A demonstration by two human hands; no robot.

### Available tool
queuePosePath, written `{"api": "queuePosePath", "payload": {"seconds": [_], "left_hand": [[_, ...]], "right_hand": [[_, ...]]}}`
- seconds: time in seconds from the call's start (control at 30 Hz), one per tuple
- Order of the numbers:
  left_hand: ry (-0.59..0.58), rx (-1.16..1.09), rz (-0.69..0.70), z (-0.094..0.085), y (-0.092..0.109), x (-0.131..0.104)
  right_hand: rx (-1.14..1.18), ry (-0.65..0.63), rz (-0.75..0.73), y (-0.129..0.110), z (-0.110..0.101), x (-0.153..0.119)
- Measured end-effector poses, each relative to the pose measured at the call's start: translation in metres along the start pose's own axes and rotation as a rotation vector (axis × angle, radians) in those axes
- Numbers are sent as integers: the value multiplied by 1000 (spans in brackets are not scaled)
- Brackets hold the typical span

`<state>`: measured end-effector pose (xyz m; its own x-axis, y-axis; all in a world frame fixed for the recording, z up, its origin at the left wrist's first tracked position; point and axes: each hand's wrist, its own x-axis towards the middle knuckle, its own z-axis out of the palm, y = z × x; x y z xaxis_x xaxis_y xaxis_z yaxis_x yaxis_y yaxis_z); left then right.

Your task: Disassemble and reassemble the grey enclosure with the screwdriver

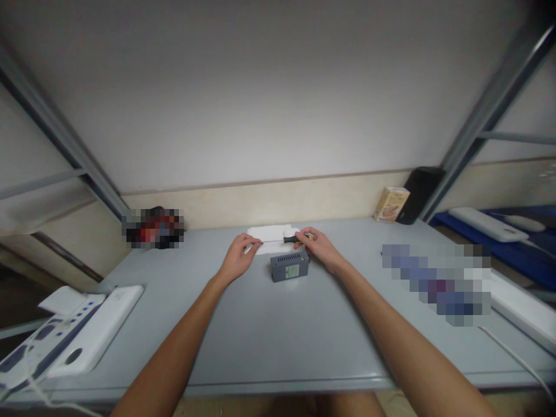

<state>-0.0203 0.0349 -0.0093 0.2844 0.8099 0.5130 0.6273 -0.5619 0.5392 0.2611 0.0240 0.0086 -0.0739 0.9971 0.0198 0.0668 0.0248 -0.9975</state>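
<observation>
A screwdriver with a black and yellow handle point(290, 239) and a thin metal shaft lies level between my two hands. My right hand point(316, 246) is closed round its handle end. The fingers of my left hand point(240, 255) pinch at the tip end of the shaft. Behind and under the screwdriver is a white sheet point(267, 233) on the grey table. A grey metal box point(289, 267) with vent slots and a green label stands just in front of the sheet, close to my right hand.
A yellow box point(391, 204) and a black case point(419, 194) stand at the back right. Blurred-out items lie at the back left and on the right. White panels point(104, 333) lie at the left edge, with cables. The grey table point(278, 336) meets a wall behind.
</observation>
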Motion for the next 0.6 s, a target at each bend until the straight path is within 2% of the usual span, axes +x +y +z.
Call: {"api": "queuePosePath", "payload": {"seconds": [0.27, 0.37, 0.43, 0.53, 0.6], "left_hand": [[29, 23, 139, -8, 19, -3], [9, 48, 135, -7, 23, -3], [44, 46, 95, -7, 29, -4], [147, 1, 23, -11, 48, -7], [90, -96, 46, -17, 67, -10]], "right_hand": [[-23, 88, -61, -5, -4, 0], [-30, 109, -57, -7, -5, -2], [-30, 120, -72, -9, -6, -2], [4, 191, -108, -10, -9, 1], [54, 265, -115, -10, -14, 4]]}}
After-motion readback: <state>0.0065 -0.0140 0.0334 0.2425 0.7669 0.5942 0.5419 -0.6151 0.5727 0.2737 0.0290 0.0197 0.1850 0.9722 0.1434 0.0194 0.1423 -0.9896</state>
